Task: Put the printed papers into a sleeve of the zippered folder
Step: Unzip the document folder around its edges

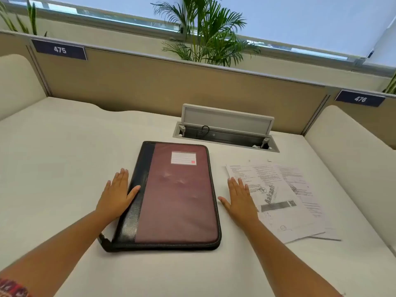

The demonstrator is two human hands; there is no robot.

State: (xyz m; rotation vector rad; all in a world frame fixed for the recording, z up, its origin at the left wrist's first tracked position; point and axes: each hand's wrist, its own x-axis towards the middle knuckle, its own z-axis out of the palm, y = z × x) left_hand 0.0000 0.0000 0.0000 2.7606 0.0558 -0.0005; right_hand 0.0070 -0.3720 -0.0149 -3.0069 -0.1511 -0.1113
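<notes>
I see the zippered folder (173, 196) lying closed and flat at the centre of the white desk (64, 157), maroon cover up with a white label (183, 157) near its far edge. My left hand (116, 195) sits at its 9 o'clock, fingers straight and spread wide, thumb touching the black spine strip. My right hand (241, 200) lies flat at the folder's 3 o'clock, also wide, holding nothing, its fingers overlapping the near-left edge of the printed papers (285, 198). Those papers are fanned loosely on the desk, just beside the folder. At 12 o'clock a cable box (225, 129) stands with its lid raised.
</notes>
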